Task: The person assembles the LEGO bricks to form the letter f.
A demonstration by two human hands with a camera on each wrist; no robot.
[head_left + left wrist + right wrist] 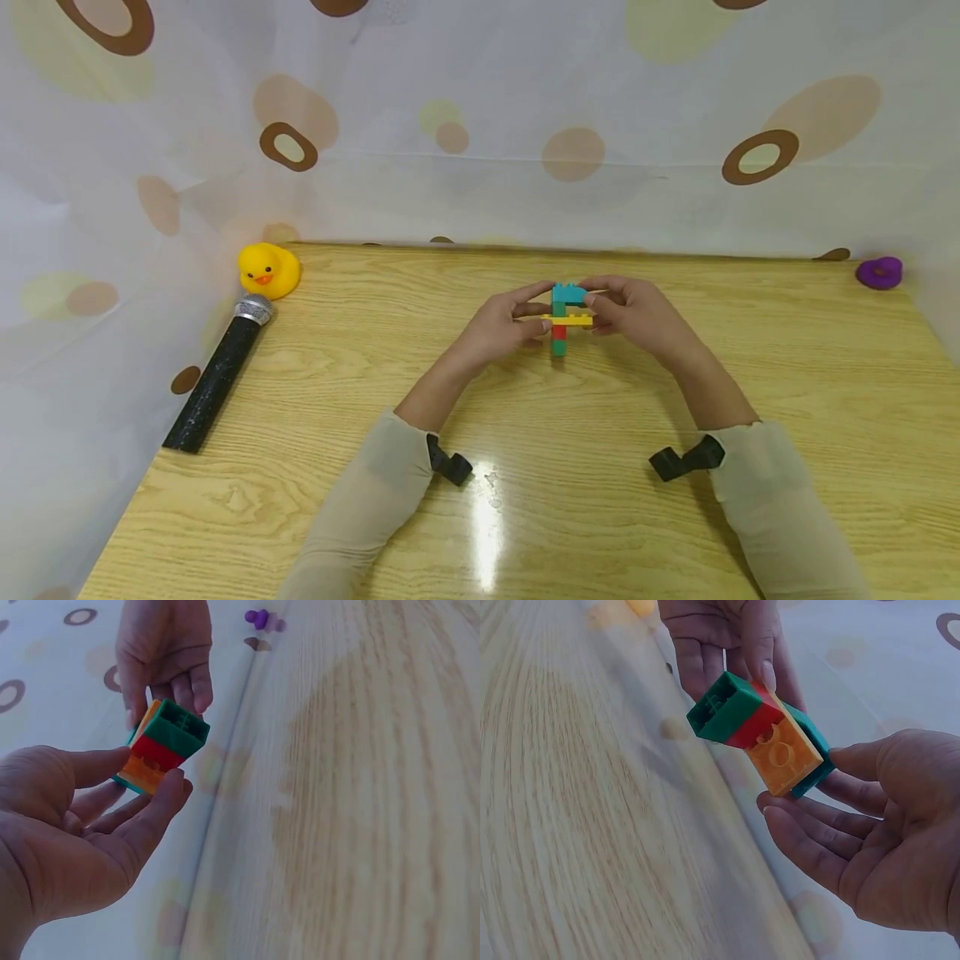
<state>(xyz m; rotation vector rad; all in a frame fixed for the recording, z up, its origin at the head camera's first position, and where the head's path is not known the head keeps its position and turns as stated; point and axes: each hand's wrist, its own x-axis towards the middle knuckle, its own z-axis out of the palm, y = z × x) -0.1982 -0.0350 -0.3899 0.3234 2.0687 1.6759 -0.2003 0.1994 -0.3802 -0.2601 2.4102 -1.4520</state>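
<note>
A small assembly of toy building blocks is held between both hands over the back of the table. It has a blue block (573,295) on top, a green one beneath, then a flat yellow block (579,320), a red block (559,332) and a green block (559,348) at the bottom. My left hand (497,327) pinches its left side, thumb at the yellow block's end. From the right, my right hand (637,317) grips the blue block's end between thumb and fingers. Both wrist views show the hollow underside of the bottom green block (724,709).
A yellow rubber duck (272,272) sits at the back left, next to a black microphone (217,379) with a silver head. A small purple duck (880,272) stands at the far right. Patterned white cloth (495,200) hangs behind the wooden table (360,350).
</note>
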